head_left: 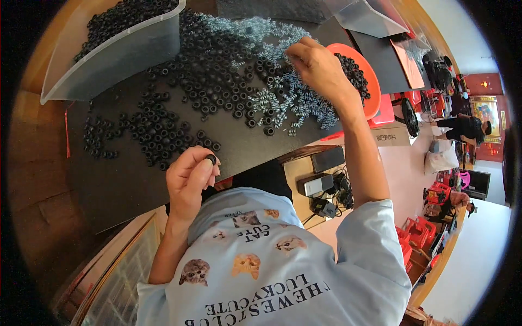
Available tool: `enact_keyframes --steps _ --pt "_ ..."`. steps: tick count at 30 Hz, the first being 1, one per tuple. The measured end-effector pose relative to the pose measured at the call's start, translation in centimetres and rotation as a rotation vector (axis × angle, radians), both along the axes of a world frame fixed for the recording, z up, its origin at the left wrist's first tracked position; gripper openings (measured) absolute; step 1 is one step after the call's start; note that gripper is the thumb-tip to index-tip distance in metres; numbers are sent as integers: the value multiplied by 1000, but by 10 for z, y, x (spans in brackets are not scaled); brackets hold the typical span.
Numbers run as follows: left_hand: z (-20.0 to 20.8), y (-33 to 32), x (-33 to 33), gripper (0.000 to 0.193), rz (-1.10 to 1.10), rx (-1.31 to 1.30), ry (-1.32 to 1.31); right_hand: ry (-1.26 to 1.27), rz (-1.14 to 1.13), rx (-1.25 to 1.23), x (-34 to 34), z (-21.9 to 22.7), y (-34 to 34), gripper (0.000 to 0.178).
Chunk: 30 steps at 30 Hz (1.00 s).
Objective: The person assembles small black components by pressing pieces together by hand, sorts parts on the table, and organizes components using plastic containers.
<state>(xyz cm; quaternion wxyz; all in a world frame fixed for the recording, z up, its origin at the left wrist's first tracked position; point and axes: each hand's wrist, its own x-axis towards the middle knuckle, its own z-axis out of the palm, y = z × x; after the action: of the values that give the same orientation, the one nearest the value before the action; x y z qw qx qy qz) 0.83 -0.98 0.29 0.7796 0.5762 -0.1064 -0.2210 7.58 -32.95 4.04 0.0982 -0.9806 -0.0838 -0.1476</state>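
Note:
Near the table's front edge, my left hand [187, 182] pinches a small black ring-shaped piece [211, 159] between thumb and fingers. My right hand [315, 62] is farther out, over a heap of small metal coil springs [272, 46]. Its fingers are bent and pressed together, pointing down at the springs; whatever they hold is hidden. Loose black ring-shaped pieces [163, 127] spread over the dark tabletop [179, 187] between my hands and mingle with the springs. Beside my right wrist, an orange-red bowl [372, 89] contains more small black pieces.
A translucent bin [130, 49] of black pieces stands at the far left. Another clear bin [370, 19] is at the far right. Below the table edge sit a boxy device [316, 186] and tangled black cables [341, 190]. Two people and red stools [418, 233] are off to the right.

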Motion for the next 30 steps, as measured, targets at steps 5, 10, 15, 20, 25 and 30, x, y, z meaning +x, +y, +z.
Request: enact_keyframes --steps 5,10,15,20,25,30 --pt "-2 0 2 15 -24 -22 -39 -47 20 -5 20 -4 -8 22" --pt "-4 1 2 15 -12 -27 -51 73 53 -75 29 -9 -1 30" --pt "-4 3 3 15 -23 -36 -64 -11 -12 -39 55 -5 -16 20" --pt "-2 1 3 15 -27 -31 -33 63 -30 -136 79 -18 -33 17" --pt "-3 3 3 16 -28 -30 -54 189 -27 -30 83 -7 -32 17" --pt "-2 3 5 16 -46 -21 -81 192 -21 -41 84 -4 -33 17"
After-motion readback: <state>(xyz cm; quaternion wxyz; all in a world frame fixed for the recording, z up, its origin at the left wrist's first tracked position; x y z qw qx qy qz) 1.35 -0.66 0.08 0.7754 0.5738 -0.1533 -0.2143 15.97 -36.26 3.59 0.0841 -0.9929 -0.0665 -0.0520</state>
